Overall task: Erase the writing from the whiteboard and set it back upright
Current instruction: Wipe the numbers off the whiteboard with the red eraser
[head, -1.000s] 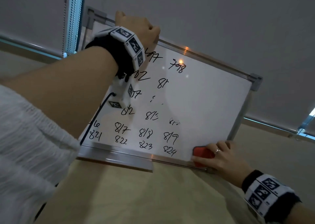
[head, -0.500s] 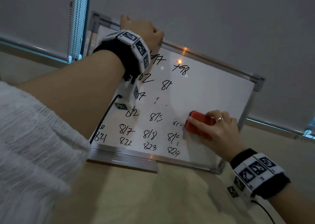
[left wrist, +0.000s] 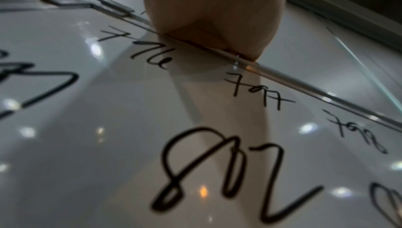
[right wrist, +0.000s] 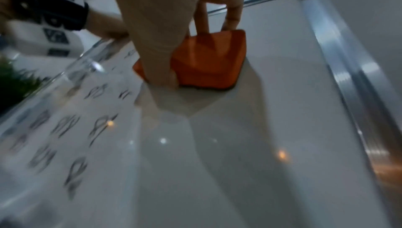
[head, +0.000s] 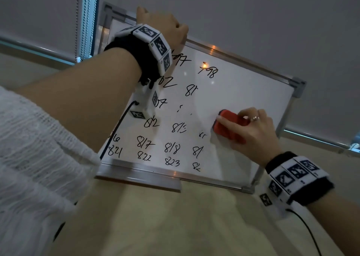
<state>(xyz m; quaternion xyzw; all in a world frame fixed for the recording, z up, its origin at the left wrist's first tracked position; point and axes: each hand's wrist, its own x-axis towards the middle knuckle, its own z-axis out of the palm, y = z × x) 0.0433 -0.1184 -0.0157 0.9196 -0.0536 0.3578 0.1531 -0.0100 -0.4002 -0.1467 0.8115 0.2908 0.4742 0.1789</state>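
A metal-framed whiteboard [head: 243,92] stands tilted on a beige surface, with black handwritten numbers [head: 144,148] over its left and middle parts. The right part is wiped. My left hand [head: 165,27] grips the board's top edge near the left corner; the left wrist view has the thumb [left wrist: 213,17] against the frame. My right hand [head: 251,127] holds a red eraser [head: 229,127] flat on the board, right of centre. In the right wrist view the fingers [right wrist: 156,42] clasp the eraser [right wrist: 208,60] from both sides.
A metal pen tray [head: 140,177] runs along the board's lower edge. Behind the board hang grey roller blinds [head: 253,12] with a bead chain [head: 78,21] at the left. The beige surface [head: 175,226] fills the foreground. Cables trail from both wrist cameras.
My right hand has carried the eraser from the board's bottom edge up to mid-height, wiping part of the 819 and 824. The left hand kept its grip on the top edge.
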